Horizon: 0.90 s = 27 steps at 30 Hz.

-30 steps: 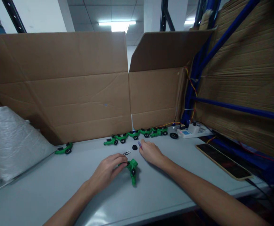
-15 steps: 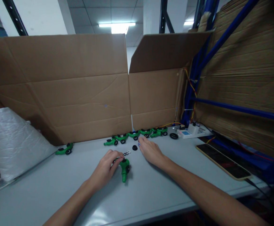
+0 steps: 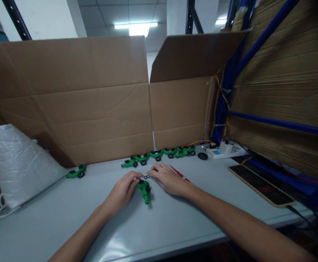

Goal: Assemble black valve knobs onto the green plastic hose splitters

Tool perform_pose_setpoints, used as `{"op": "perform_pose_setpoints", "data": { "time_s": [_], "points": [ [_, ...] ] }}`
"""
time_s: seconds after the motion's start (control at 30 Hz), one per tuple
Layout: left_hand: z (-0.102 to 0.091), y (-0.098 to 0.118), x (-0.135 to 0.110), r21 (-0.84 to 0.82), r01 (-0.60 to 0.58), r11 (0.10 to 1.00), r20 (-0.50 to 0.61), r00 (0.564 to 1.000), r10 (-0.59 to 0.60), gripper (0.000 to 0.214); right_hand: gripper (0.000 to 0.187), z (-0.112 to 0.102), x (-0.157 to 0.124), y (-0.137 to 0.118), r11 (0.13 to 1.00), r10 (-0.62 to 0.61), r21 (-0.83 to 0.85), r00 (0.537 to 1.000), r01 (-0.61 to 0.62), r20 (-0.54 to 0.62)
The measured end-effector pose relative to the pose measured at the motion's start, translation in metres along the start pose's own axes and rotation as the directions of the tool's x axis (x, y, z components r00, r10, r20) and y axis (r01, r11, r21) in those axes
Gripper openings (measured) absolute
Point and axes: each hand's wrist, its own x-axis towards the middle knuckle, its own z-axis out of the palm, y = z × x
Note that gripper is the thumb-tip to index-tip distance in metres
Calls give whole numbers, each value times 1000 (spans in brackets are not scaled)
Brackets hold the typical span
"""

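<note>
My left hand [image 3: 126, 187] is closed on a green toy vehicle [image 3: 144, 190] with black wheels, its narrow end pointing toward me. Just past it on the table lie small black rings [image 3: 147, 177]. The fingers of my right hand [image 3: 165, 178] are bent together, tips down beside these rings; whatever they pinch is hidden. A thin red tool [image 3: 179, 173], perhaps a pen or screwdriver, lies right behind that hand.
Several green toy vehicles [image 3: 156, 155] line the cardboard wall [image 3: 98, 120]. Another green vehicle [image 3: 77, 171] stands by a white bag [image 3: 19, 167]. Black rings [image 3: 202, 156], a power strip [image 3: 221, 152] and a phone [image 3: 261, 185] are on the right.
My right hand has moved left and nearer, to the small rings, uncovering the red tool. The round black piece is now out of sight. The held vehicle has shifted slightly away and tilted.
</note>
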Motion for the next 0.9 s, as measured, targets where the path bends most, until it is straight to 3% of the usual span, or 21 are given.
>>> {"op": "perform_pose_setpoints", "data": {
  "time_s": [0.13, 0.2, 0.27, 0.37, 0.47, 0.6, 0.7, 0.8, 0.9],
  "points": [
    [2, -8, 5, -95, 71, 993, -135, 987, -83, 31, 35, 1, 1, 1, 1000, -3, 29, 1000, 3, 3],
    [2, -13, 7, -229, 146, 962, -226, 954, -199, 33, 32, 0, 2, 2, 997, -8, 83, 1000, 8, -6],
    [2, -19, 9, -400, 204, 894, -242, 917, -318, 42, 28, -2, 2, 0, 985, -22, 169, 1000, 24, -13],
    [2, -25, 10, -614, 244, 751, -188, 879, -439, 53, 29, -7, 0, -8, 953, -73, 294, 997, 71, -4],
    [2, -28, 10, -756, 239, 609, -152, 841, -519, 48, 33, -8, -2, -15, 927, -141, 356, 989, 119, 36],
    [1, -27, 10, -875, 235, 423, -75, 798, -598, 34, 28, -3, -1, -18, 922, -157, 369, 985, 118, 77],
    [-3, -25, 10, -912, 271, 308, 19, 778, -629, 36, 19, 0, 1, -16, 918, -141, 383, 987, 101, 79],
    [-4, -22, 9, -908, 313, 277, 86, 789, -609, 39, 11, 1, 1, -16, 913, -98, 402, 993, 65, 62],
    [-1, -19, 9, -888, 315, 334, 74, 816, -573, 34, 5, 2, 2, -16, 912, -55, 409, 996, 24, 64]
  ]
}}
